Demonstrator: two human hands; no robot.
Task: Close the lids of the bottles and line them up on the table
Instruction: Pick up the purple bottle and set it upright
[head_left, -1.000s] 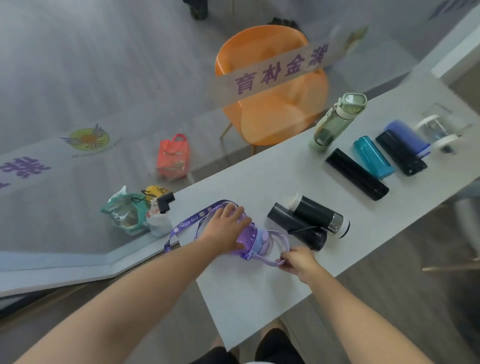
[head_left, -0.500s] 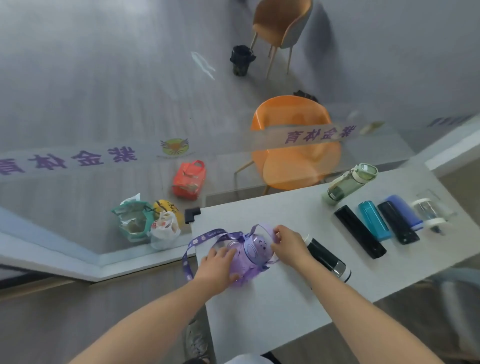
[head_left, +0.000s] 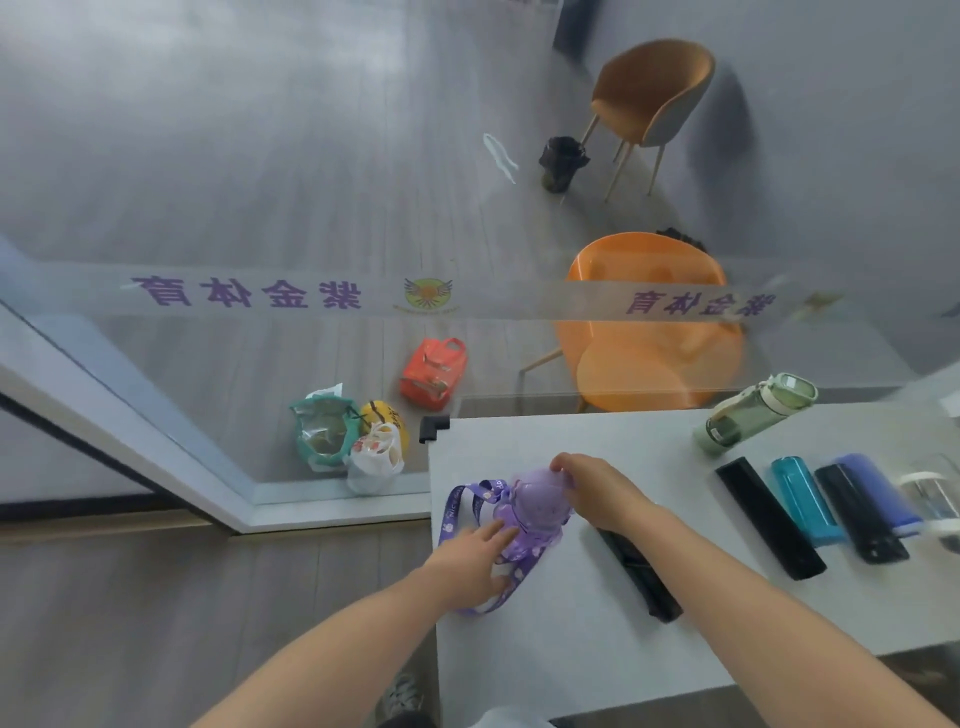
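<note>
Glass partition (head_left: 218, 364) beyond the counter (head_left: 597, 436): a frosted band (head_left: 493, 299) is running across it, carrying purple Chinese characters. Left group (head_left: 247, 295) is showing mirrored, seen from the back; reversed, it is reading 紫金体育. Same four characters (head_left: 701, 304) are repeating farther right, in front of the orange chair (head_left: 649, 338), also mirrored.

Between the two groups a round winged emblem (head_left: 427, 296) is sitting on the band; fine print beneath it is too small to read.

Purple strap (head_left: 453, 512) by the bottle (head_left: 535, 512): white lettering is showing, only "Nic" legible, the rest folding out of sight.
</note>
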